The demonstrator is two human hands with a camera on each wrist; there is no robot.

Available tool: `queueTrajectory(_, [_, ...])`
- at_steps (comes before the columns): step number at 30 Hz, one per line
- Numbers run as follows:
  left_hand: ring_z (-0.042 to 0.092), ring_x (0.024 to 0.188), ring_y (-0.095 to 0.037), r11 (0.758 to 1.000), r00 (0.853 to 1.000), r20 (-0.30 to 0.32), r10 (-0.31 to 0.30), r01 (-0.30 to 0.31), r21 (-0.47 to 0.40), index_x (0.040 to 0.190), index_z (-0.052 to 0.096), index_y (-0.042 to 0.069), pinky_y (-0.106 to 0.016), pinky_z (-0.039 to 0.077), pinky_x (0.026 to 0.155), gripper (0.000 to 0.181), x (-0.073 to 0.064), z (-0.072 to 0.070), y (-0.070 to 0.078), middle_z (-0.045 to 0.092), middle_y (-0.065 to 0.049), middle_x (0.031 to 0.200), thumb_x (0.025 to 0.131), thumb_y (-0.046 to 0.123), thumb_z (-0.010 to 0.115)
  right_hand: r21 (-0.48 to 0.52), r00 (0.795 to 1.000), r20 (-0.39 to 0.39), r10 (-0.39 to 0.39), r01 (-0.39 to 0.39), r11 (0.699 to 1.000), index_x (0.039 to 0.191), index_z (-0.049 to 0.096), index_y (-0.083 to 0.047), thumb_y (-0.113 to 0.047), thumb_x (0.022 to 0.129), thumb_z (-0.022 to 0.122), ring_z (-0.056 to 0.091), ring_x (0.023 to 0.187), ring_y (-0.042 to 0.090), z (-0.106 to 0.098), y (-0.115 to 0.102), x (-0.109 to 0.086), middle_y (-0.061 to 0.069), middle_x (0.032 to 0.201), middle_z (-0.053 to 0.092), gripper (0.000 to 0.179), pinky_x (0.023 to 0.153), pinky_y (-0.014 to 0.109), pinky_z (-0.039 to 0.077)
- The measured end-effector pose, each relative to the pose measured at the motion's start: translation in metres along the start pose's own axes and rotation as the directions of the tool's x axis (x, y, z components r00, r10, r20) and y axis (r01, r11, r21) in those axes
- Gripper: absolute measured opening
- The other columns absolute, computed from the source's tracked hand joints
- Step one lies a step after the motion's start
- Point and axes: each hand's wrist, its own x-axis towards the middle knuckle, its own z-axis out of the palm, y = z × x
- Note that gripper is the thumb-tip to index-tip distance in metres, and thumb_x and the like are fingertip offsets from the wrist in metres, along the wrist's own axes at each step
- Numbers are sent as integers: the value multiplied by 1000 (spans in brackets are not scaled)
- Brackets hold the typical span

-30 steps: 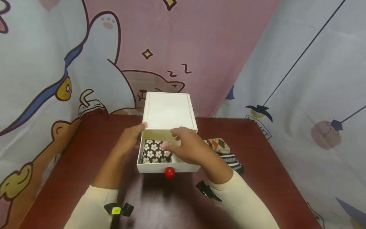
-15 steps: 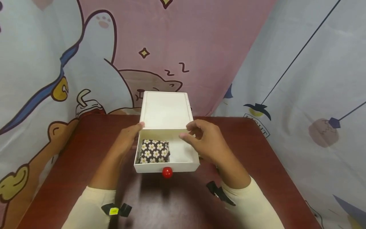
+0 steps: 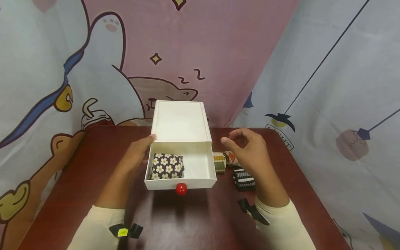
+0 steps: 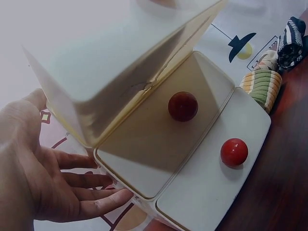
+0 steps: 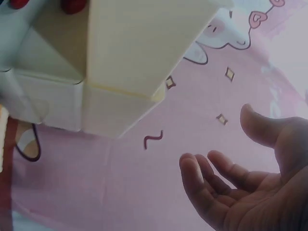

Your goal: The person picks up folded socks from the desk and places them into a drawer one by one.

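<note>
A white drawer unit (image 3: 180,121) stands on the table, its top drawer (image 3: 200,183) pulled out by a red knob-fronted panel. Inside, on the left, lies a folded black cloth bundle (image 3: 167,166) with white daisies; the drawer's right part shows its bare floor. My left hand (image 3: 137,151) rests along the unit's left side, thumb at the top edge, fingers fairly straight against the wall in the left wrist view. To the right of the unit my right hand (image 3: 251,149) hovers in the air, fingers loosely curved and holding nothing.
Beside the unit on the right sit a green-and-yellow striped roll (image 3: 219,162), an orange-patterned roll (image 3: 231,159) and a black-and-white striped bundle (image 3: 243,178), all sock-like. Two lower drawers carry red knobs (image 4: 234,152). A printed curtain (image 3: 212,41) hangs behind the table (image 3: 103,156).
My right hand has moved out of the open drawer, past its right edge, and now hangs clear of it. The left hand and the daisy bundle stay put.
</note>
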Motion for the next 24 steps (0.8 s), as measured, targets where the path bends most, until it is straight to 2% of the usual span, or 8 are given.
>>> queueTrajectory(6, [74, 118, -32, 1000, 1000, 9, 7, -7, 18, 157, 54, -1, -44, 69, 90, 76, -1, 0, 1, 66, -32, 146, 111, 59, 46, -13, 999, -28, 33, -34, 999, 125, 73, -3, -40, 101, 80, 71, 114, 34, -1, 22, 1, 19, 124, 76, 45, 99, 45, 57])
queueTrajectory(10, [74, 121, -35, 999, 1000, 16, 12, -13, 37, 156, 55, -2, -44, 69, 91, 76, -1, -2, 2, 66, -32, 146, 112, 60, 45, -17, 997, -19, 77, -77, 997, 126, 72, -2, -40, 102, 78, 70, 116, 34, -2, 37, 3, 21, 125, 75, 45, 101, 45, 56])
queueTrajectory(14, [76, 115, -31, 999, 1000, 12, 12, -13, 43, 155, 55, -2, -42, 69, 88, 76, -2, -2, 2, 67, -32, 144, 112, 59, 46, -68, 988, 58, 142, -138, 988, 136, 67, -3, -45, 104, 75, 67, 126, 39, -2, 55, 7, 23, 136, 71, 54, 105, 52, 56])
queueTrajectory(16, [77, 113, -28, 999, 1000, 8, 10, -11, 41, 155, 55, -2, -41, 69, 87, 75, -3, -2, 3, 67, -32, 144, 112, 58, 46, -107, 977, 128, 172, -159, 981, 143, 63, -2, -46, 105, 72, 65, 132, 43, -1, 64, 11, 26, 142, 68, 59, 107, 57, 56])
queueTrajectory(19, [76, 116, -31, 999, 1000, 4, 4, -4, 40, 155, 56, -2, -42, 69, 89, 75, -3, -2, 2, 67, -32, 144, 112, 59, 46, -154, 955, 217, 204, -173, 973, 149, 57, 2, -45, 107, 70, 60, 137, 48, 1, 80, 16, 31, 147, 63, 64, 110, 62, 55])
queueTrajectory(21, [76, 116, -32, 999, 1000, 6, 4, -4, 41, 156, 56, -1, -42, 69, 89, 76, -2, -2, 2, 67, -32, 144, 112, 60, 46, -170, 944, 245, 222, -183, 968, 150, 54, 4, -44, 108, 68, 58, 140, 50, 2, 93, 19, 34, 149, 60, 65, 112, 64, 53])
queueTrajectory(24, [77, 113, -30, 999, 1000, 6, 0, 0, 42, 155, 57, 0, -40, 69, 88, 76, 0, -2, 1, 69, -31, 143, 111, 61, 46, -196, 931, 246, 268, -223, 955, 153, 51, 5, -49, 108, 67, 55, 143, 51, 2, 111, 24, 35, 153, 57, 72, 114, 65, 52])
